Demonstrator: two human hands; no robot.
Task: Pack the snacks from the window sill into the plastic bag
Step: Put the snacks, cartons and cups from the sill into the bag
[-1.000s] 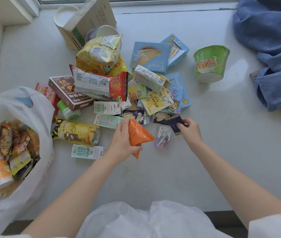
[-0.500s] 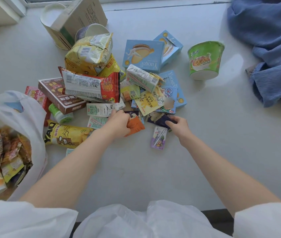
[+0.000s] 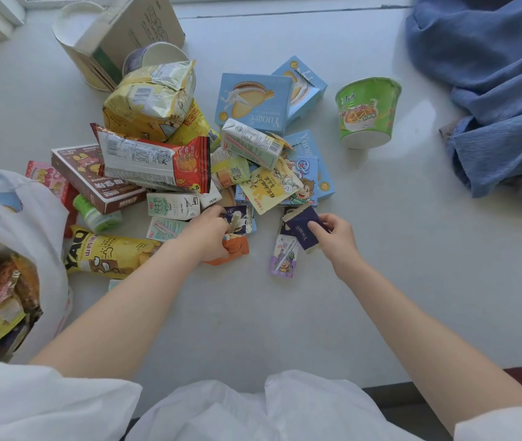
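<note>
A heap of snacks lies on the white window sill [image 3: 380,281]. My left hand [image 3: 205,233] holds an orange packet [image 3: 235,248] and its fingers reach onto a small dark blue packet [image 3: 240,218] at the heap's near edge. My right hand [image 3: 332,237] pinches a dark navy Yuogee packet [image 3: 301,227], lifted slightly off the sill. A small purple carton [image 3: 283,259] lies just below it. The white plastic bag [image 3: 30,224] stands open at the left, with several snacks inside.
Light blue Yuogee boxes [image 3: 253,103], a green noodle cup [image 3: 368,113], a yellow YAO tube [image 3: 110,253], a brown box [image 3: 94,183] and a red chip bag [image 3: 157,160] fill the heap. Blue cloth [image 3: 492,90] lies at the right. A cardboard box [image 3: 132,30] stands at the back.
My left hand moved forward with the orange packet to the heap's near edge and reached the dark blue packet. My right hand picked up the navy packet.
</note>
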